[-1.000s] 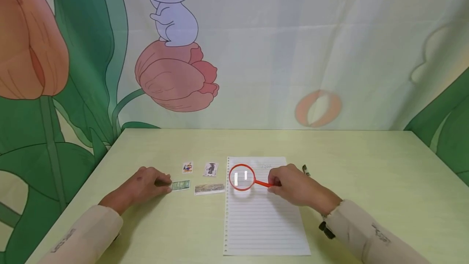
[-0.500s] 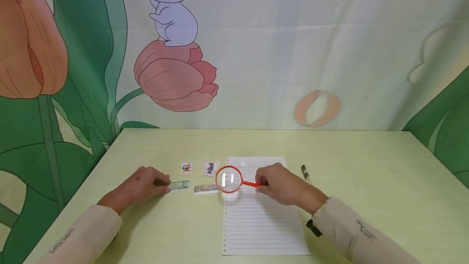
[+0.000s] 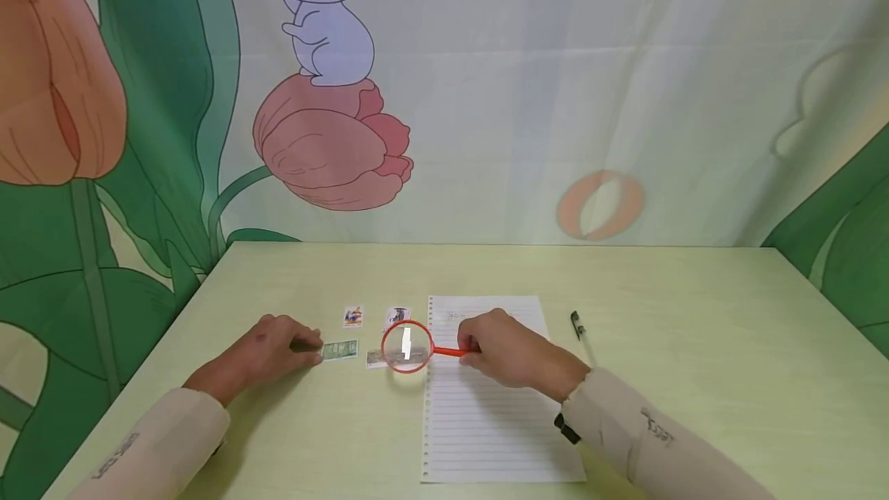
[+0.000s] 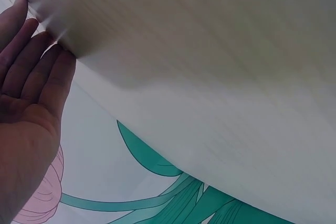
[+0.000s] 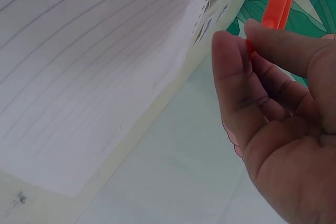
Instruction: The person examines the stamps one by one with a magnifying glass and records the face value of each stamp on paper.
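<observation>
In the head view, my right hand (image 3: 505,349) pinches the handle of a red-rimmed magnifying glass (image 3: 407,346). Its lens, streaked with glare, hovers over the right part of a long brownish stamp (image 3: 374,360) and the lower edge of a stamp with a dark figure (image 3: 398,315). The right wrist view has thumb and forefinger on the handle, the red rim (image 5: 278,6) beyond. My left hand (image 3: 278,347) rests on the table, fingertips at the left edge of a green stamp (image 3: 340,350). Straight, relaxed fingers of the left hand (image 4: 39,77) show in the left wrist view.
A lined sheet of paper (image 3: 503,430) with faint writing near its top lies under my right hand. Right of the sheet is a pen (image 3: 579,326). A small colourful stamp (image 3: 353,317) lies behind the green one. A printed curtain (image 3: 486,137) hangs behind the table.
My right hand has carried the magnifying glass leftward from over the paper to over the long stamp. More of the pen now shows. My left hand has stayed in place.
</observation>
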Demonstrator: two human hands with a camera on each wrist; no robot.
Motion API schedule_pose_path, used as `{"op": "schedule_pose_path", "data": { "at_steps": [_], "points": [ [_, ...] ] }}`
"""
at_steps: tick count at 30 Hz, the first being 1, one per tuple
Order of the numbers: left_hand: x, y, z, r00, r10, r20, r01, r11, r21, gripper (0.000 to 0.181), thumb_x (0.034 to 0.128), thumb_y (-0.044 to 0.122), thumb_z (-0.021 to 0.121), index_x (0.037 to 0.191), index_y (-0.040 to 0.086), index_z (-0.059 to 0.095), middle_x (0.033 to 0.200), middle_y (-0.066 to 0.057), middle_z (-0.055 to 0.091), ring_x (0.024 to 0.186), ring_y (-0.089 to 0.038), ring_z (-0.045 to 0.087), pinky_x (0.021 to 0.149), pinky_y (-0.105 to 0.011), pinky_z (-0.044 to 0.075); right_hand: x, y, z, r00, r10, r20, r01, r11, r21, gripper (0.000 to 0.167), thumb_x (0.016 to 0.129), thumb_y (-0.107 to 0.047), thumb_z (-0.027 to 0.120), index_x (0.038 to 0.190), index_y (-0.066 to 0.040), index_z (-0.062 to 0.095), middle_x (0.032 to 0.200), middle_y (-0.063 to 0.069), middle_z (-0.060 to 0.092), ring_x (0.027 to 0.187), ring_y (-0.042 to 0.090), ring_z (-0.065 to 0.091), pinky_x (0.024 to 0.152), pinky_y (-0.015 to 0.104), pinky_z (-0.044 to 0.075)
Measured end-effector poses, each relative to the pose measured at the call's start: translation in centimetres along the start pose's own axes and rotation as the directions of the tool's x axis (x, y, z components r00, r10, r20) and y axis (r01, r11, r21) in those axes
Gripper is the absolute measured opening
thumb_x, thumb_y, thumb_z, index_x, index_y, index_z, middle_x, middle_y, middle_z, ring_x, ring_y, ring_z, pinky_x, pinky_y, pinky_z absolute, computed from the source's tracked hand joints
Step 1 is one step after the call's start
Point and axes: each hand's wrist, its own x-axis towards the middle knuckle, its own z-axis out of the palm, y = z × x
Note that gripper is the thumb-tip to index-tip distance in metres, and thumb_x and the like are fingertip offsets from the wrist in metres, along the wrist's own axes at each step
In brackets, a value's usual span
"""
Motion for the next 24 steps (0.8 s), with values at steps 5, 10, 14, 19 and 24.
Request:
{"op": "schedule_pose_path", "data": {
  "at_steps": [5, 10, 14, 19, 24],
  "points": [
    [0.0, 0.0, 0.0, 1.000, 0.006, -0.006, -0.006, 1.000, -0.002, 0.030, 0.0868, 0.016, 0.079, 0.113, 0.002, 0.076, 0.125, -0.019, 0.067, 0.118, -0.041, 0.057, 0.093, -0.050, 0.049, 0.6, -0.4, 0.5, 1.000, -0.002, 0.010, 0.002, 1.000, -0.008, 0.013, 0.089, -0.002, 0.073, 0.082, -0.007, 0.064, 0.070, -0.004, 0.057, 0.064, 0.010, 0.048, 0.060, 0.023, 0.043],
    [0.0, -0.2, 0.1, 1.000, 0.016, -0.009, -0.016, 1.000, -0.009, 0.029, 0.0866, 0.015, 0.079, 0.112, 0.002, 0.076, 0.124, -0.020, 0.067, 0.118, -0.039, 0.060, 0.094, -0.050, 0.050, 1.4, -1.1, 1.1, 0.999, 0.011, 0.030, -0.010, 1.000, -0.019, 0.013, 0.090, -0.004, 0.074, 0.082, -0.008, 0.064, 0.071, -0.004, 0.057, 0.066, 0.012, 0.049, 0.060, 0.024, 0.043],
    [0.0, -0.3, 0.1, 1.000, 0.022, -0.010, -0.022, 1.000, -0.008, 0.028, 0.0864, 0.014, 0.079, 0.111, 0.002, 0.076, 0.122, -0.019, 0.068, 0.117, -0.038, 0.061, 0.094, -0.050, 0.050, 2.1, -1.4, 1.6, 0.999, 0.000, 0.039, 0.001, 1.000, -0.028, 0.012, 0.090, -0.004, 0.073, 0.083, -0.007, 0.064, 0.071, -0.004, 0.057, 0.067, 0.011, 0.049, 0.061, 0.024, 0.044],
    [-0.1, -0.4, -0.1, 0.999, 0.041, -0.016, -0.041, 0.999, -0.015, 0.026, 0.0862, 0.014, 0.079, 0.109, 0.002, 0.077, 0.120, -0.019, 0.069, 0.116, -0.038, 0.061, 0.092, -0.049, 0.050, 2.8, -1.8, 2.2, 0.998, -0.019, 0.053, 0.021, 0.999, -0.039, 0.011, 0.090, -0.004, 0.073, 0.084, -0.007, 0.065, 0.073, -0.004, 0.059, 0.068, 0.011, 0.049, 0.062, 0.023, 0.044],
    [0.0, -0.4, -0.1, 0.999, 0.043, -0.011, -0.043, 0.999, -0.018, 0.027, 0.0863, 0.015, 0.079, 0.110, 0.002, 0.077, 0.120, -0.018, 0.069, 0.115, -0.038, 0.061, 0.091, -0.048, 0.051, 3.3, -2.1, 2.5, 0.998, -0.017, 0.062, 0.019, 0.999, -0.034, 0.012, 0.090, -0.004, 0.073, 0.083, -0.007, 0.064, 0.072, -0.004, 0.057, 0.067, 0.010, 0.049, 0.061, 0.022, 0.044]
  ]
}}
